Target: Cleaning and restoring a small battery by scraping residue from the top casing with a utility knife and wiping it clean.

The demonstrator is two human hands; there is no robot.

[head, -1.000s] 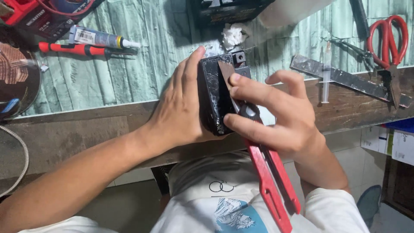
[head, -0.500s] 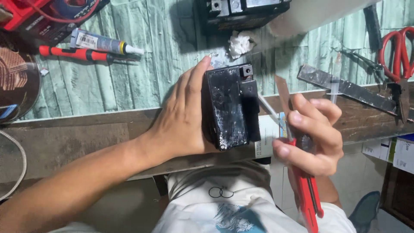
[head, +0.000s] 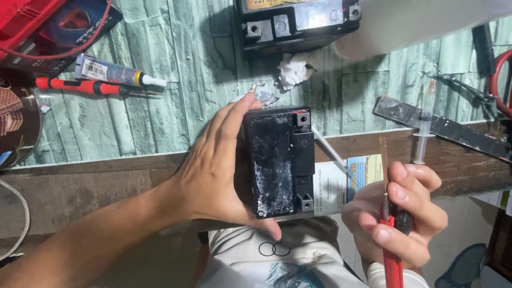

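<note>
While my left hand [head: 213, 176] grips the black battery [head: 277, 160] at the bench [head: 96, 186] edge, long axis running away from me, my right hand [head: 397, 216], closed on a red-handled tool [head: 392, 250], sits just right of it, blade pointing away.

Between the left hand [head: 224, 176] and the tube [head: 114, 72] with the red screwdriver [head: 90, 87] beyond it, the counter [head: 176, 106] lies open. Ahead of the fingers, crumpled paper [head: 292, 72] and a bigger battery [head: 296, 21] block the way. Beyond the right hand [head: 397, 213], a syringe [head: 422, 136] and a metal bar [head: 442, 128] crowd the edge.
</note>
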